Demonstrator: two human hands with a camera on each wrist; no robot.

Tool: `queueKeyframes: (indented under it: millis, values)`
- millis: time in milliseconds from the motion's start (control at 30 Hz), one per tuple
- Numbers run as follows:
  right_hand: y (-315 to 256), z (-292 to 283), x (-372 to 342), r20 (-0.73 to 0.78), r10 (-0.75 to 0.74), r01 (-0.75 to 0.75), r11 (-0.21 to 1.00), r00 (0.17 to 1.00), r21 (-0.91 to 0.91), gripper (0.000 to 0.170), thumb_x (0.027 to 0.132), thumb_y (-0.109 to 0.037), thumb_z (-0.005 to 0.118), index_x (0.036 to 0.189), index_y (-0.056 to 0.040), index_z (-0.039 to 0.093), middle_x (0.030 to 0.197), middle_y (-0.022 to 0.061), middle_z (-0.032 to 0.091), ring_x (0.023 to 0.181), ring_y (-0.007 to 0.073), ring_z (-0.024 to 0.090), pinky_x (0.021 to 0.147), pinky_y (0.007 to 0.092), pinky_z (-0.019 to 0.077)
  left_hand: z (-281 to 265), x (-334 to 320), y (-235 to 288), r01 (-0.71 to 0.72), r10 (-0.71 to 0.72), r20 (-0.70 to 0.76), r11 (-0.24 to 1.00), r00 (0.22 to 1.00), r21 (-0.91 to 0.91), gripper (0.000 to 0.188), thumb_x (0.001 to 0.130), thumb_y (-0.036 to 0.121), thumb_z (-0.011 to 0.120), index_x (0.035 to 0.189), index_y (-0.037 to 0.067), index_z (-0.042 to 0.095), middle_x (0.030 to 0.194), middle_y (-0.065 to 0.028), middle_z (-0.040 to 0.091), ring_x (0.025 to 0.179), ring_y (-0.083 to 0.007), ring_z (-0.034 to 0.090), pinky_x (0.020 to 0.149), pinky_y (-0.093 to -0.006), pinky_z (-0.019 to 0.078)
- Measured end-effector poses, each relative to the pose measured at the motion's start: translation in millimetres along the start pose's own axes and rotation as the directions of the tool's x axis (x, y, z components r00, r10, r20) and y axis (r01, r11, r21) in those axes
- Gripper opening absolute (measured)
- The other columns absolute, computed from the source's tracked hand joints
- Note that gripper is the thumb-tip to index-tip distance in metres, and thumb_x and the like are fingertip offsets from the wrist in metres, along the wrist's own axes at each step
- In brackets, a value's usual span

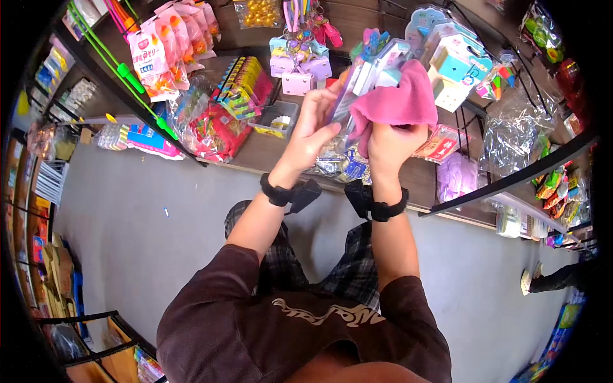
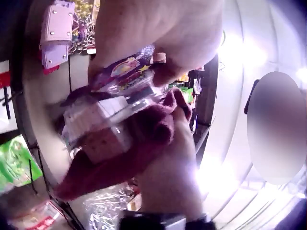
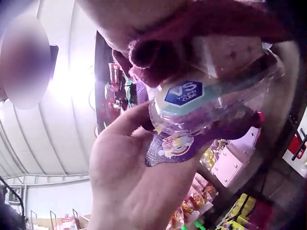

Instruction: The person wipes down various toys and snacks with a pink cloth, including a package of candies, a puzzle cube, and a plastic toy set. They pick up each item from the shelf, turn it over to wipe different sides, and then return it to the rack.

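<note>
My left hand (image 1: 313,131) grips a clear plastic package (image 3: 192,108) with a blue six-sided "VS" label, together with a purple packet (image 3: 177,148) bearing a rainbow. Fingers curl around the packages from the left. My right hand (image 1: 391,150) holds a pink cloth (image 1: 405,99), bunched over its fingers, against the package's right side. In the left wrist view the cloth wraps under the package (image 2: 100,117), where pale blocks show through the plastic. Most right fingers are hidden inside the cloth. Both hands are above the shelf's front edge.
Small pastel bags (image 1: 300,67) hang behind the hands. Left of them are a grey tray (image 1: 276,118) and red packets (image 1: 220,131). White and teal boxes (image 1: 456,64) stand right. A black shelf bar (image 1: 511,175) slants near the right arm. Another person's foot (image 1: 526,282) shows far right.
</note>
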State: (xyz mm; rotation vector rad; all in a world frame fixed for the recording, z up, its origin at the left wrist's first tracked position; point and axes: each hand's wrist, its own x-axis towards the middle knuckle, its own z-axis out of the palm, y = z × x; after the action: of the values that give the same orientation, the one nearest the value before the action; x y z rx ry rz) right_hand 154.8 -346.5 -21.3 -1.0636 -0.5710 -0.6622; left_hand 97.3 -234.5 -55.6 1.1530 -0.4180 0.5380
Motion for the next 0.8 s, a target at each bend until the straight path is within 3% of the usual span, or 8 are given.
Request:
queueKeyframes:
  millis: [33, 100, 267, 400, 467, 633, 700, 800]
  values:
    - [3.4, 4.0, -0.4, 0.003, -0.001, 0.001, 1.0, 1.0, 0.0, 0.05, 0.065, -0.005, 0.073, 0.11, 0.001, 0.054, 0.105, 0.0078, 0.057, 0.093, 0.0141, 0.054, 0.082, 0.0278, 0.0429, -1.0, 2.5, 1.6, -0.002, 0.002, -0.002, 1.0, 1.0, -0.002, 0.052, 0.074, -0.001, 0.061, 0.119, 0.006, 0.037, 0.138, -0.0149, 0.028, 0.129, -0.0216, 0.027, 0.106, -0.0354, 0.0189]
    - [8.8, 11.4, -2.8, 0.016, 0.001, -0.001, 0.999, 1.0, -0.043, 0.047, 0.066, -0.005, 0.072, 0.109, 0.0014, 0.055, 0.105, 0.0075, 0.057, 0.094, 0.0144, 0.054, 0.083, 0.0283, 0.0424, -2.7, 6.5, 6.1, -0.215, 0.207, 0.061, 0.913, 0.976, 0.347, 0.078, 0.065, 0.008, 0.074, 0.129, 0.004, 0.03, 0.139, -0.0159, 0.027, 0.129, -0.0235, 0.026, 0.107, -0.0355, 0.0183]
    - [8.1, 24.0, -10.2, 0.118, 0.046, -0.041, 0.998, 0.992, -0.045, 0.039, 0.068, -0.005, 0.069, 0.106, -0.0002, 0.058, 0.105, 0.0105, 0.059, 0.098, 0.0201, 0.055, 0.086, 0.0322, 0.0415, -29.8, 17.1, -7.7, -0.065, 0.063, 0.023, 0.832, 0.998, 0.551, 0.106, 0.055, 0.014, 0.082, 0.138, 0.002, 0.017, 0.137, -0.0152, 0.031, 0.127, -0.0244, 0.031, 0.104, -0.0332, 0.024]
    - [6.8, 28.7, -2.6, 0.303, -0.173, 0.222, 0.966, 0.937, -0.134, 0.035, 0.066, -0.004, 0.066, 0.101, -0.0011, 0.062, 0.104, 0.0156, 0.06, 0.099, 0.0284, 0.056, 0.087, 0.0351, 0.0409, -47.4, 21.5, -26.5, 0.034, -0.022, -0.067, 0.982, 0.998, 0.187, 0.088, 0.06, 0.006, 0.078, 0.133, 0.002, 0.028, 0.129, -0.0118, 0.042, 0.118, -0.0223, 0.043, 0.098, -0.0353, 0.0348]
    - [4.2, 32.0, -0.3, 0.336, -0.212, 0.273, 0.951, 0.918, -0.145, 0.034, 0.065, -0.004, 0.067, 0.098, -0.0005, 0.062, 0.101, 0.0163, 0.06, 0.095, 0.0308, 0.058, 0.083, 0.0349, 0.043, -42.3, 23.3, -28.8, 0.043, -0.074, -0.133, 0.975, 0.988, -0.22, 0.079, 0.064, 0.0, 0.073, 0.13, 0.002, 0.03, 0.127, -0.0108, 0.044, 0.115, -0.0208, 0.045, 0.096, -0.0351, 0.0368]
    - [10.1, 32.9, 2.9, 0.393, -0.312, 0.434, 0.858, 0.865, -0.275, 0.034, 0.066, -0.005, 0.067, 0.099, -0.0021, 0.062, 0.097, 0.0148, 0.062, 0.09, 0.0306, 0.059, 0.079, 0.0354, 0.0447, -42.4, 28.4, -42.9, -0.043, 0.013, -0.129, 0.973, 0.992, -0.228, 0.08, 0.068, 0.001, 0.069, 0.134, 0.004, 0.023, 0.13, -0.0109, 0.04, 0.119, -0.0219, 0.041, 0.098, -0.0359, 0.0344]
    - [12.2, 30.3, 4.3, 0.397, -0.288, 0.416, 0.864, 0.871, -0.284, 0.035, 0.067, -0.005, 0.066, 0.103, -0.0034, 0.063, 0.102, 0.0139, 0.062, 0.095, 0.0289, 0.059, 0.084, 0.0356, 0.0428, -39.9, 26.9, -38.8, -0.173, 0.171, -0.056, 0.985, 0.984, -0.023, 0.08, 0.076, 0.016, 0.066, 0.137, 0.004, 0.015, 0.135, -0.012, 0.033, 0.124, -0.0229, 0.035, 0.101, -0.0366, 0.0285]
    - [11.9, 29.8, 8.6, 0.398, -0.315, 0.465, 0.805, 0.862, -0.368, 0.034, 0.067, -0.005, 0.067, 0.101, -0.0031, 0.063, 0.101, 0.0141, 0.062, 0.093, 0.0293, 0.06, 0.083, 0.0357, 0.0441, -35.7, 27.8, -37.8, -0.231, 0.232, -0.017, 0.954, 0.973, -0.193, 0.091, 0.081, 0.031, 0.061, 0.14, 0.008, -0.005, 0.14, -0.0143, 0.025, 0.127, -0.0246, 0.031, 0.103, -0.0378, 0.0283]
